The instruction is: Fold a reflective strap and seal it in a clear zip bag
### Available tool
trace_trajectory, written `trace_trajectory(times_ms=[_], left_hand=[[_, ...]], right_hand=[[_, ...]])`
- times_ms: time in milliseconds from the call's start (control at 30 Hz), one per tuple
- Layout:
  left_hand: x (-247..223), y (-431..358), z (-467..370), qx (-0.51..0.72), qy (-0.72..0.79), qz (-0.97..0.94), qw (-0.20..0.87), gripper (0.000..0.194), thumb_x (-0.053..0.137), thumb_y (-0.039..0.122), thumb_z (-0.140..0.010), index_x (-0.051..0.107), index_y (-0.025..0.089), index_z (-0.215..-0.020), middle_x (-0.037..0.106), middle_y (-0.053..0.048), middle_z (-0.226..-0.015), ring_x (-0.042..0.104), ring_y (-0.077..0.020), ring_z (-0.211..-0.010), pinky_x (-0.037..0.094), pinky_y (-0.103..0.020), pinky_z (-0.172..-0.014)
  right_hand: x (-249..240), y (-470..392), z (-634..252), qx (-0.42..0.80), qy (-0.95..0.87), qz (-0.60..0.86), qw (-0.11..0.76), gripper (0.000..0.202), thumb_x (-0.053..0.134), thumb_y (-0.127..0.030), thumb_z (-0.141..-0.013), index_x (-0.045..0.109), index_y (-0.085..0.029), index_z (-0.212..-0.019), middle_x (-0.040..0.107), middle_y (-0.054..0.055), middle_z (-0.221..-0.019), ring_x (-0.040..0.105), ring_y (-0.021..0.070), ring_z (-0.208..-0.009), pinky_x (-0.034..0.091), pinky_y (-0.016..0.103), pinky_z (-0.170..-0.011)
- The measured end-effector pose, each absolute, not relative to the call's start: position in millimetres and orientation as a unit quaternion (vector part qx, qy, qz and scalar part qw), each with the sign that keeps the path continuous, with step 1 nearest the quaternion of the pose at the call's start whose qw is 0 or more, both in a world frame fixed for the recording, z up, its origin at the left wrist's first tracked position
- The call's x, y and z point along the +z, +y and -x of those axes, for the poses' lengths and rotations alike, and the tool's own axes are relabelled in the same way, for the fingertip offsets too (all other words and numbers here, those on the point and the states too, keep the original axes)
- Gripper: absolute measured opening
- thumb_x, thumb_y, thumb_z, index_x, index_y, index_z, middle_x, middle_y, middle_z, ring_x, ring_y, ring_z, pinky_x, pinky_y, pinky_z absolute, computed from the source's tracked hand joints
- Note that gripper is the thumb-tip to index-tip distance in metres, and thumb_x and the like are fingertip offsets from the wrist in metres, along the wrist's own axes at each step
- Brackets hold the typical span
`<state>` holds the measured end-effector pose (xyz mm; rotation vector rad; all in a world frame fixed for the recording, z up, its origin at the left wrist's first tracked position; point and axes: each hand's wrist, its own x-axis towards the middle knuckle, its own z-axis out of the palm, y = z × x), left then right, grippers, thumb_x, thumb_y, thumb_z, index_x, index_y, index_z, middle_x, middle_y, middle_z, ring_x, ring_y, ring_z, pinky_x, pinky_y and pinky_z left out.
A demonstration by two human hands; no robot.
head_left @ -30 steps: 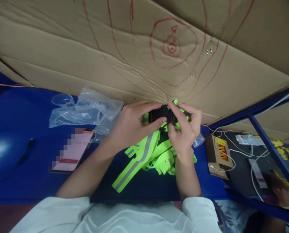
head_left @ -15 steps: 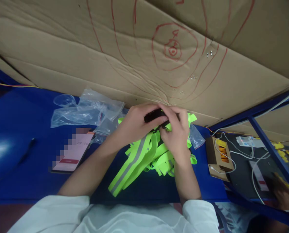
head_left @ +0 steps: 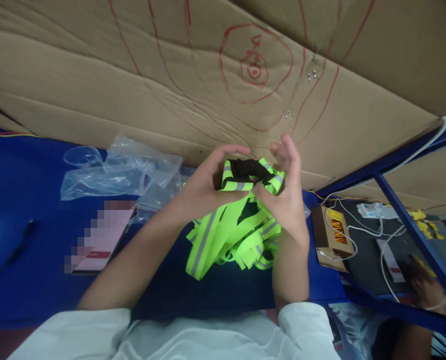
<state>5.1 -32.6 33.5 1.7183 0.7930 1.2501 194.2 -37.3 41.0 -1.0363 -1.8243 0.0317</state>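
Lime straps (head_left: pixel 223 230) between them, left hand (head_left: pixel 208 182) arches wide; right hand (head_left: pixel 287 197) stands wide, fingers (head_left: pixel 292 152) upward.

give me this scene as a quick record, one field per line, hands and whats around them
left hand: open, thumb at the green straps, fingers raised beside them
right hand: open, fingers pointing up, thumb near the left thumb
between hands: black part on the straps
strap look: bright green with grey stripes, bunched
surface: blue table
left side: clear plastic bags; phone, partly pixelated
right side: open cardboard box with a white cable by it
behind: cardboard panel with red lines
far right: another person's hand, blurred
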Motion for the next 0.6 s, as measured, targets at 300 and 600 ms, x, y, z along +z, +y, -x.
trace_trajectory(times_ms=[300,600], left_hand=[[44,-31,20,0.49,0.277,-0.578,0.591,0.084,0.085,0.043,-0.08,0.046,0.034,-0.153,0.073,-0.006,-0.127,0.077,-0.0252,-0.102,0.066,-0.035,-0.08],[40,-34,-7,0.528,0.331,-0.499,0.602,0.086,0.089,0.037,-0.076,0.049,0.029,-0.152,0.072,-0.006,-0.129,0.074,-0.0224,-0.103,0.06,-0.039,-0.099]], right_hand=[[33,-21,-228,0.444,-0.718,0.363,0.395,0.084,0.066,-0.082,-0.081,0.063,-0.021,-0.139,0.072,0.013,-0.128,0.072,0.0268,-0.114,0.061,0.042,-0.093],[37,-30,-198,0.447,-0.661,0.407,0.444,0.032,0.063,-0.05,-0.099,0.071,-0.021,-0.089,0.071,0.0,-0.084,0.069,0.0162,-0.081,0.057,0.03,-0.079]])
